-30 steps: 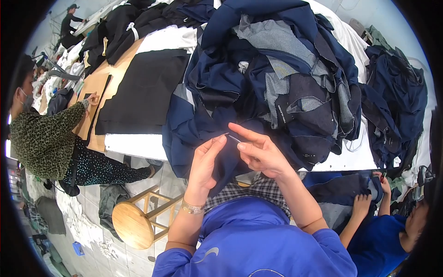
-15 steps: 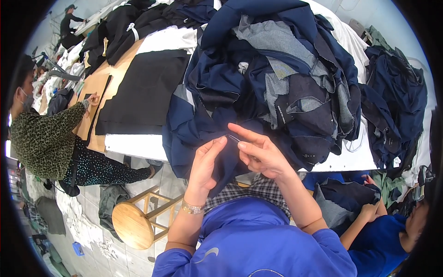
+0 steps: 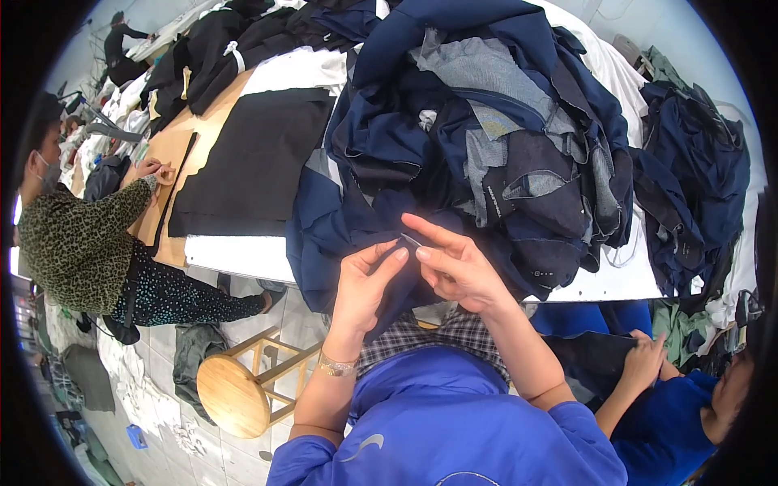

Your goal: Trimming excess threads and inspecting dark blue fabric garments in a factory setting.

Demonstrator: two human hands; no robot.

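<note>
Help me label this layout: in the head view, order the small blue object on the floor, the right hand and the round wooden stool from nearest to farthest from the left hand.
From the left hand:
1. Right hand: just to its right.
2. Round wooden stool: lower left.
3. Small blue object: on the floor, farther left.

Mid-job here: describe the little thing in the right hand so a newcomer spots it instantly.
Start at the big navy cloth pile on the white table. At its near edge, the left hand and right hand almost meet. The slim sliver at the right thumb's tip stands out pale against the navy.
</note>
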